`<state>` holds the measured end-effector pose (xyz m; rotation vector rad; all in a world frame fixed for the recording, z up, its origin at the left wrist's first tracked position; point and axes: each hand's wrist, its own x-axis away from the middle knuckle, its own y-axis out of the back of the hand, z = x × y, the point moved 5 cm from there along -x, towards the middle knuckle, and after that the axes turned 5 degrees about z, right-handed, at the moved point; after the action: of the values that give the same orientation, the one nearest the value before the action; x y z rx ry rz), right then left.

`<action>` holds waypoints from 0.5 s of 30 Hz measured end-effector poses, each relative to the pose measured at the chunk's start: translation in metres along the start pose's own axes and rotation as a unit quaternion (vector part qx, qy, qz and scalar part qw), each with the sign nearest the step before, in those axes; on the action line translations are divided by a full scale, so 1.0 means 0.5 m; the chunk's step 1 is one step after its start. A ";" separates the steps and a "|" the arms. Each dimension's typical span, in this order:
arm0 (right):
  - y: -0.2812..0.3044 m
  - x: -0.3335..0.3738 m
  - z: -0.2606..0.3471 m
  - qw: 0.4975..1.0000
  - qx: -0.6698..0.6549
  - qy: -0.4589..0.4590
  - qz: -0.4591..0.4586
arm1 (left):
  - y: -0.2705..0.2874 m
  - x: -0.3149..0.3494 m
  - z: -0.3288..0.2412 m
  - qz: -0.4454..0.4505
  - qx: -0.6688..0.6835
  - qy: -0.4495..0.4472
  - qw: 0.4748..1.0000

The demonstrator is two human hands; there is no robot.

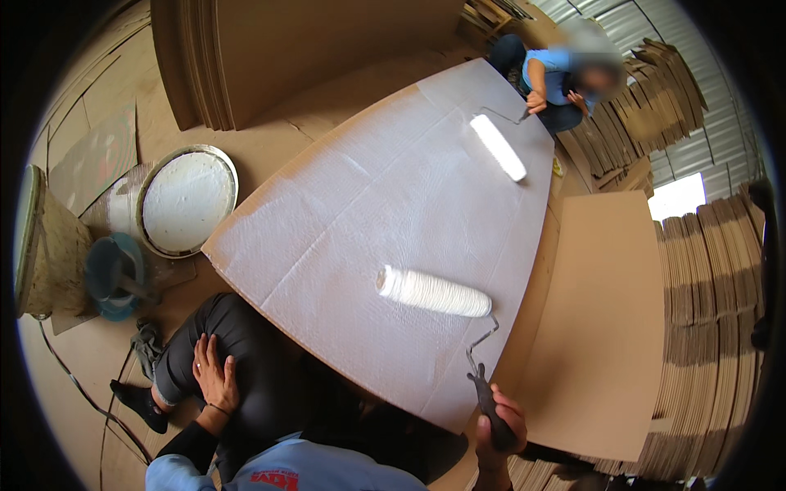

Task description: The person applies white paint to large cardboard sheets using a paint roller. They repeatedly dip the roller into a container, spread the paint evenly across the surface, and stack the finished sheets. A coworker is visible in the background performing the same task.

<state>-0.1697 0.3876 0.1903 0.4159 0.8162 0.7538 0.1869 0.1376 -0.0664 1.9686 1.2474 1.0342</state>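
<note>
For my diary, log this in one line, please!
right hand: holding white cylindrical roller | left hand: on black trouser leg | under roller: whitened cardboard sheet

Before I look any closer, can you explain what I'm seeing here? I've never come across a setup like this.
There's no machine here, just a person's bare hands. The single picture comes from a wide fisheye camera on that person's head, looking down, so straight edges bend near the rim.

The right hand grips the black handle of a paint roller, whose white sleeve is on a large cardboard sheet with a whitish coating. The left hand rests, open, on the wearer's dark-trousered leg.

Across the sheet, a crouching co-worker holds a second paint roller. To the left stand a bucket of white liquid and a teal basin; cardboard stacks rise on the right.
</note>
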 end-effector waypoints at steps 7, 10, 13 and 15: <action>-0.216 -0.382 -0.255 0.991 0.105 0.083 -0.025 | 0.019 0.001 -0.015 0.006 -0.005 0.015 1.000; -0.348 -0.599 -0.372 0.977 0.157 0.143 0.001 | 0.027 -0.006 -0.018 -0.003 0.008 0.011 1.000; -0.443 -0.762 -0.454 0.973 0.232 0.014 0.017 | 0.031 -0.003 -0.021 -0.009 0.017 0.012 1.000; -0.470 -0.803 -0.457 0.969 0.243 -0.047 -0.025 | 0.033 -0.004 -0.021 -0.009 0.024 0.011 1.000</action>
<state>-0.4257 -0.0552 0.1066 0.8594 0.9175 0.4767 0.1851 0.1298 -0.0481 1.9829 1.3116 1.0281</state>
